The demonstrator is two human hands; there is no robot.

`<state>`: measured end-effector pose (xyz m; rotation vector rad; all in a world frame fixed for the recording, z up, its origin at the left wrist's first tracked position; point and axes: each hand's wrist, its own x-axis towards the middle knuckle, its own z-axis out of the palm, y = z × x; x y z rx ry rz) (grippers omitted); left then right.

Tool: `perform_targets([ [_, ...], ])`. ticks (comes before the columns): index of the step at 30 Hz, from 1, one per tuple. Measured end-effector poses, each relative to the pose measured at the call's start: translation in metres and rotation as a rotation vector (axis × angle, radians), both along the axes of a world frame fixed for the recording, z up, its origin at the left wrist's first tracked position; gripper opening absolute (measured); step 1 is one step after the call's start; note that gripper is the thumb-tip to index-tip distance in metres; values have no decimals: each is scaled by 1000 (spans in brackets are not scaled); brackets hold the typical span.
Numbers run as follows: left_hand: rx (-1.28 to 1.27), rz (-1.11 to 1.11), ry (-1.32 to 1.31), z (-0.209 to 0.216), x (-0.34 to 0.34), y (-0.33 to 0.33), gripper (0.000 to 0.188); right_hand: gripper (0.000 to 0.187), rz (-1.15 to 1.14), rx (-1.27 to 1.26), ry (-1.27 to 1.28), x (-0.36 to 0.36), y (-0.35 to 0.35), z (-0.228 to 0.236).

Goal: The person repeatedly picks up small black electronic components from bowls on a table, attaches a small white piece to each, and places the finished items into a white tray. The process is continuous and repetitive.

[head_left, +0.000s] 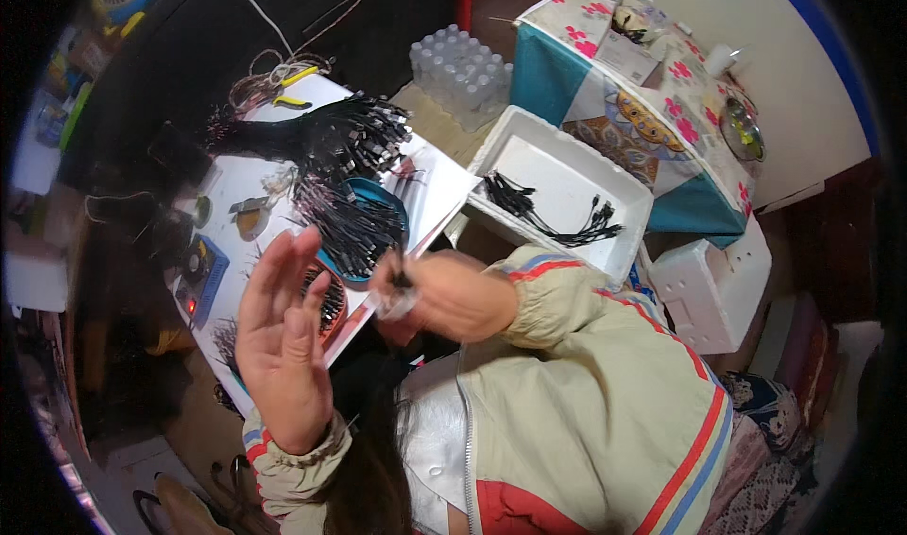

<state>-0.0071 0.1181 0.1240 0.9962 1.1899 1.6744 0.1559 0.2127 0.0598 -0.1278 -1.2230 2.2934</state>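
Okay: right hand (444,294), below blue tray (376,192), pinches a blurred dark piece (402,278); left hand (288,355) open, empty; better steady with both.

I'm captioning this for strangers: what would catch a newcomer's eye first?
Probably the open left hand, raised left of centre. Then the bundle of black cables on the far part of the white table, and the white foam box to the table's right, with dark cables inside.
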Motion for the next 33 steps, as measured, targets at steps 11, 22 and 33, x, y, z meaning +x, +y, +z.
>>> perform_targets([
  [11, -394, 426, 351, -81, -67, -95, 27, 15, -774, 882, -995, 197, 144, -72],
  [22, -631, 776, 1156, -119, -132, -114, 14, 34, -366, 867, -1914, 155, 195, -335],
  [33, -872, 790, 1480, -141, -157, -62, 23, 20, -828, 1162, -1353, 63, 120, -88],
])
